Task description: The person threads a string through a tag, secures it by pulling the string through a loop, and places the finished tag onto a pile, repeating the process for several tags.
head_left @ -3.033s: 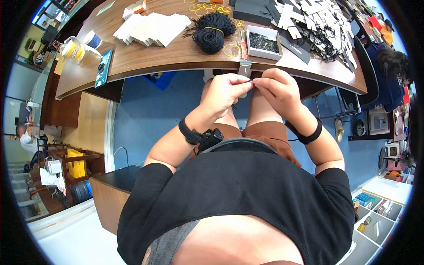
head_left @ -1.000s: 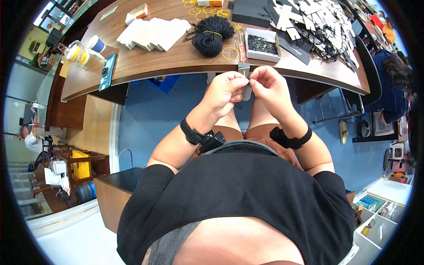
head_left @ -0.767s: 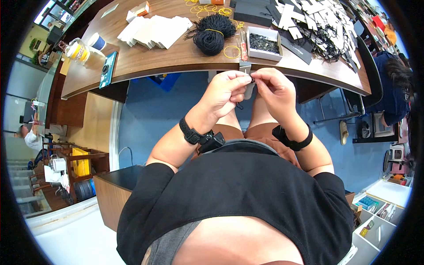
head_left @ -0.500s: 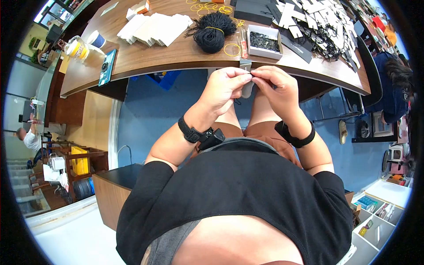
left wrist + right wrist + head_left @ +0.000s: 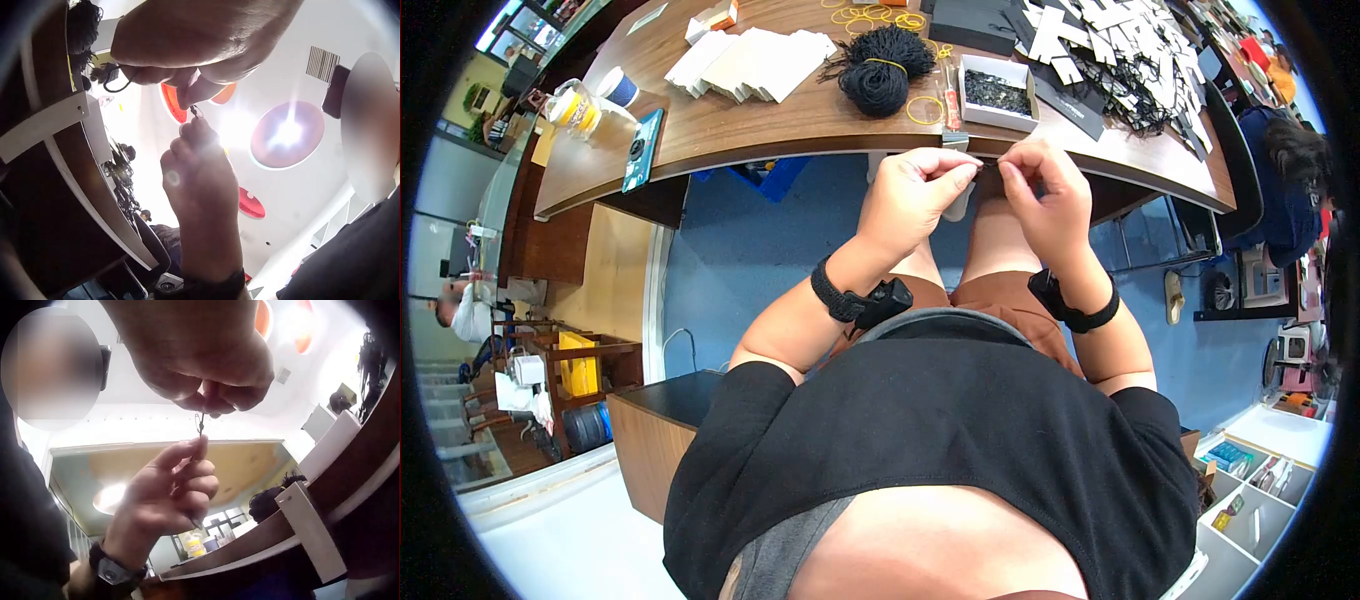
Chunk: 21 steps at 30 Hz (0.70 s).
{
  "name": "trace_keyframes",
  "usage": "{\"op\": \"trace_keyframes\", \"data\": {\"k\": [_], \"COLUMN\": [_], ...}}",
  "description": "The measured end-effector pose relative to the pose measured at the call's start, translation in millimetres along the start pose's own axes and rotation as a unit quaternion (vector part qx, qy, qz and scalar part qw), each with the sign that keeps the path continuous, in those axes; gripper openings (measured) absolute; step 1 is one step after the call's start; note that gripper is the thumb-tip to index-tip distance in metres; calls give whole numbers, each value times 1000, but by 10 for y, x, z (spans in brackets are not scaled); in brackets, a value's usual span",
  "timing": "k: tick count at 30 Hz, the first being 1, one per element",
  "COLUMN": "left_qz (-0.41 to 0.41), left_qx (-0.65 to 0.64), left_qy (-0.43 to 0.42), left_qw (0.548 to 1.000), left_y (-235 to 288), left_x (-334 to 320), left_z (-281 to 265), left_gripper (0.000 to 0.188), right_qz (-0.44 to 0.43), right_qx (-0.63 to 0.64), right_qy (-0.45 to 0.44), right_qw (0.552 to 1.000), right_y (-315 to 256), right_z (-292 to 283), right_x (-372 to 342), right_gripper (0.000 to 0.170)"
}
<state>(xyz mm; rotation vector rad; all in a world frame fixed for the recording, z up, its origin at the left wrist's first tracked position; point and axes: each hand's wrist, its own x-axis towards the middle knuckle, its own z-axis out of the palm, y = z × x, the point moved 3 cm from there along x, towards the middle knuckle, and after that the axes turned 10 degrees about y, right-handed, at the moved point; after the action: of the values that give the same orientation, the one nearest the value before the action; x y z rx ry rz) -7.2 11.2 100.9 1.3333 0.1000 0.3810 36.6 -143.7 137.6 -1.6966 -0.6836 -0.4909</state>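
Note:
In the head view my left hand (image 5: pixel 912 198) and right hand (image 5: pixel 1050 195) face each other over the lap, just in front of the table edge. Thumb and forefinger of each pinch an end of a thin black cord, which spans the short gap between the fingertips. A small dark knot (image 5: pixel 201 426) with a thin narrow loop beside it shows on this cord in the right wrist view. More of the cord, a black loop (image 5: pixel 116 85), sticks out by the left hand in the left wrist view. The ends inside the fingers are hidden.
On the table (image 5: pixel 790 135) lie a black yarn bundle (image 5: pixel 878 75), white cards (image 5: pixel 750 68), a box of small black pieces (image 5: pixel 998 95) and a heap of corded tags (image 5: pixel 1115 55). A white strip (image 5: pixel 312 531) juts from the edge. A phone (image 5: pixel 642 150) lies left.
The fingertips of both hands, close together before, have drawn a little apart, with the cord stretched between them. The right hand has shifted to the right.

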Motion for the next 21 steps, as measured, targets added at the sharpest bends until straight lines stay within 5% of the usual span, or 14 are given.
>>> {"op": "trace_keyframes", "data": {"k": [7,11,15,17,19,21], "left_qz": [14,-85,-129,-140,-174,-186], "left_qx": [73,-69,-56,-52,-55,-72], "left_qy": [-23,-20,-28,-43,-72,-59], "left_qw": [997,994,990,988,981,978], "left_y": [-7,-77,-108,-121,-110,-132], "left_x": [41,81,102,95,95,113], "left_z": [-28,-57,-108,-92,-102,-187], "left_gripper": [13,11,11,12,12,15], "right_qz": [258,409,178,70,115,136], "right_qx": [259,358,170,32,2,-29], "right_qy": [-12,0,-43,-165,-167,-72], "right_qw": [931,839,968,983,979,988], "right_y": [235,551,197,68,130,165], "right_z": [11,-39,-2,40,117,108], "right_x": [-119,-79,75,81,31,45], "right_gripper": [9,21,26,31,17,6]}}
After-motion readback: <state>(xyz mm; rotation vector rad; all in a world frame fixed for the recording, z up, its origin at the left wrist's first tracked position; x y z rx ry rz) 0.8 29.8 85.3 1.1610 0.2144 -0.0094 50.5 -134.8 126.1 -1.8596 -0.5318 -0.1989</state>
